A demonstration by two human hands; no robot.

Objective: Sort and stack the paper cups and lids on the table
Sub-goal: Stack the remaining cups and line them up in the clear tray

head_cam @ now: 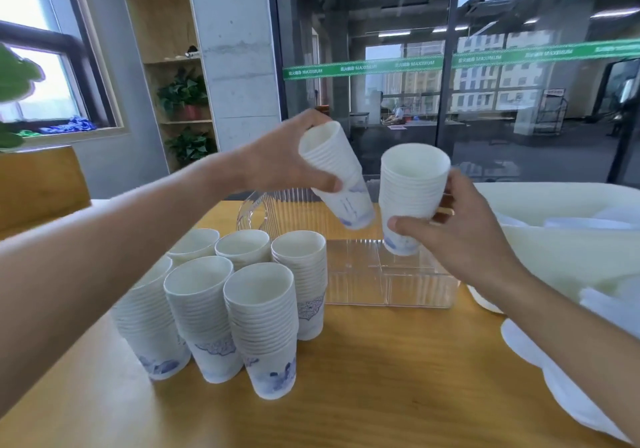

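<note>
Two nested stacks of ribbed white paper cups are held above the wooden bench. The left hand grips a tilted stack, rim up-left, base down-right. The right hand grips an upright stack, mouth up, just beside it. Below stands a clear plastic organiser; six more cup stacks stand upright at left.

white paper cup stacks carry blue line prints near their bases, the table is yellow-tan wood grain, the ribbed organiser tray is clear, and the far glass wall bears a green band.
</note>
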